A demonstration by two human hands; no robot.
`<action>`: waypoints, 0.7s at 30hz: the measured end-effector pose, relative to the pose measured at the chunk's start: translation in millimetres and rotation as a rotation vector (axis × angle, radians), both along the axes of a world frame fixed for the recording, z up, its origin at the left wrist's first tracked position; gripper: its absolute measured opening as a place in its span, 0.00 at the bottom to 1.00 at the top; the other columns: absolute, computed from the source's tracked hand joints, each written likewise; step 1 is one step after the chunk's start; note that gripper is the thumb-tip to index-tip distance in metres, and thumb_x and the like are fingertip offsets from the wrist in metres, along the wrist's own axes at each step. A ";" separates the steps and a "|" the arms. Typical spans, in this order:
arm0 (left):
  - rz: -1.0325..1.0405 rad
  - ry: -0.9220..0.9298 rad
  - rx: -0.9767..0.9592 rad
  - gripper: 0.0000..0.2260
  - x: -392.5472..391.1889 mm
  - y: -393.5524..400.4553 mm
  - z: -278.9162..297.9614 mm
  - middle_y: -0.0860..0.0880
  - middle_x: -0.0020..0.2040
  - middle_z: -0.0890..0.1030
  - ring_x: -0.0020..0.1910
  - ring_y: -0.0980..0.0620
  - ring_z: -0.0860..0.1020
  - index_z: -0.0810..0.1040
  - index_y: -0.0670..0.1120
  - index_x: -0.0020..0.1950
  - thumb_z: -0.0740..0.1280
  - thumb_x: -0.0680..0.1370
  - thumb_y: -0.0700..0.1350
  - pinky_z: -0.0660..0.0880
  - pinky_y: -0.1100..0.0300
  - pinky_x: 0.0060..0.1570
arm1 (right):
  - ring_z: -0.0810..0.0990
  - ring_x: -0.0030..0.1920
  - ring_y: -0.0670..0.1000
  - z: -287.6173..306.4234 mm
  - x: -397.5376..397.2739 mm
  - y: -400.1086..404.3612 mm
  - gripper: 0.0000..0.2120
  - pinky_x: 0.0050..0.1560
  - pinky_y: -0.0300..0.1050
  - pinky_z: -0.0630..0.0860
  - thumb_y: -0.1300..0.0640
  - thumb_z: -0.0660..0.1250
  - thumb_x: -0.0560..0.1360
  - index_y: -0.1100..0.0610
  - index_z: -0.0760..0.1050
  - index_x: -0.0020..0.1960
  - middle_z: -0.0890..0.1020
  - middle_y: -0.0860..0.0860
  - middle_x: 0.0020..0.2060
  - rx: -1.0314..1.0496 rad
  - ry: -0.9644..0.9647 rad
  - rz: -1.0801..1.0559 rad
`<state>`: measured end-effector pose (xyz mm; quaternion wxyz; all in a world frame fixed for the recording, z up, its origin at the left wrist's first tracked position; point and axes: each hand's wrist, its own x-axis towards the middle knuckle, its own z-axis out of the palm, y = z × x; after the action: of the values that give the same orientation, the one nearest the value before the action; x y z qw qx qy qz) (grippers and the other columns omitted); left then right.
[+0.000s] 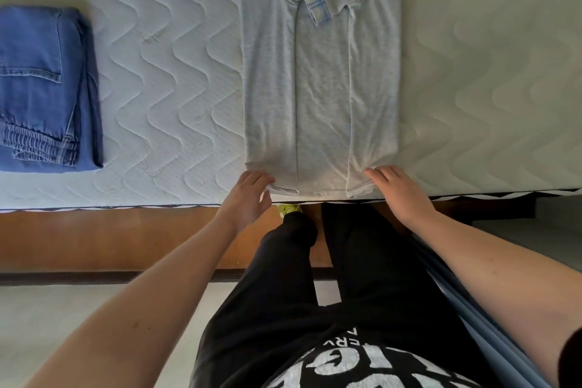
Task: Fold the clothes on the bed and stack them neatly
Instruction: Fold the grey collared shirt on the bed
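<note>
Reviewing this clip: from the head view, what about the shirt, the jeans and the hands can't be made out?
- Grey shirt: collar end cut off by the top edge.
- Folded jeans: left part cut off by the left edge.
- Left hand: fingertips hidden at the hem's corner, so the grip is unclear.
- Right hand: palm side hidden against the hem.
</note>
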<state>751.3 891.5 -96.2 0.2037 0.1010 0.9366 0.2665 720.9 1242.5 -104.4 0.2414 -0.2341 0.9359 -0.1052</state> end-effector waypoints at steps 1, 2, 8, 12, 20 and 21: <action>-0.004 -0.011 -0.003 0.16 1.3 -1.9 1.8 0.40 0.56 0.80 0.56 0.37 0.77 0.79 0.37 0.60 0.71 0.72 0.32 0.75 0.47 0.59 | 0.78 0.55 0.63 1.2 -2.2 2.4 0.34 0.55 0.55 0.79 0.78 0.70 0.61 0.66 0.73 0.66 0.80 0.61 0.53 -0.018 0.018 0.003; -0.006 -0.014 -0.012 0.19 2.4 -3.8 4.2 0.41 0.57 0.80 0.57 0.37 0.76 0.79 0.38 0.62 0.71 0.71 0.32 0.74 0.47 0.59 | 0.80 0.52 0.63 3.1 -3.9 4.4 0.33 0.52 0.55 0.80 0.78 0.71 0.60 0.66 0.74 0.65 0.81 0.61 0.51 -0.036 0.037 0.005; 0.041 0.070 -0.069 0.17 1.4 -1.4 25.6 0.40 0.50 0.82 0.51 0.37 0.78 0.82 0.38 0.56 0.70 0.69 0.26 0.79 0.47 0.50 | 0.80 0.45 0.61 25.2 -7.4 3.5 0.28 0.45 0.53 0.81 0.73 0.74 0.62 0.65 0.76 0.61 0.81 0.59 0.44 -0.051 0.139 0.059; 0.099 0.076 -0.111 0.12 -5.3 4.7 48.0 0.43 0.43 0.83 0.46 0.38 0.80 0.85 0.39 0.47 0.73 0.67 0.27 0.79 0.49 0.42 | 0.79 0.44 0.60 48.0 -11.4 -0.6 0.31 0.45 0.54 0.78 0.72 0.75 0.59 0.63 0.77 0.61 0.80 0.58 0.43 0.039 0.225 0.081; 0.065 0.151 -0.104 0.11 -3.5 3.8 102.5 0.44 0.37 0.81 0.39 0.40 0.80 0.85 0.41 0.43 0.79 0.64 0.32 0.79 0.53 0.37 | 0.82 0.38 0.56 100.7 -2.9 1.3 0.21 0.61 0.58 0.75 0.71 0.78 0.56 0.58 0.83 0.47 0.83 0.52 0.36 0.022 0.382 0.144; 0.076 0.147 -0.094 0.11 0.4 3.7 108.9 0.44 0.37 0.80 0.40 0.39 0.80 0.85 0.41 0.45 0.78 0.65 0.32 0.79 0.52 0.38 | 0.82 0.38 0.55 108.8 1.2 1.6 0.20 0.60 0.57 0.75 0.71 0.78 0.56 0.58 0.83 0.47 0.84 0.52 0.36 0.004 0.386 0.143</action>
<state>751.6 895.2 12.7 0.1289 0.0750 0.9636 0.2217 722.0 1244.1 4.4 0.0650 -0.3153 0.9459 -0.0393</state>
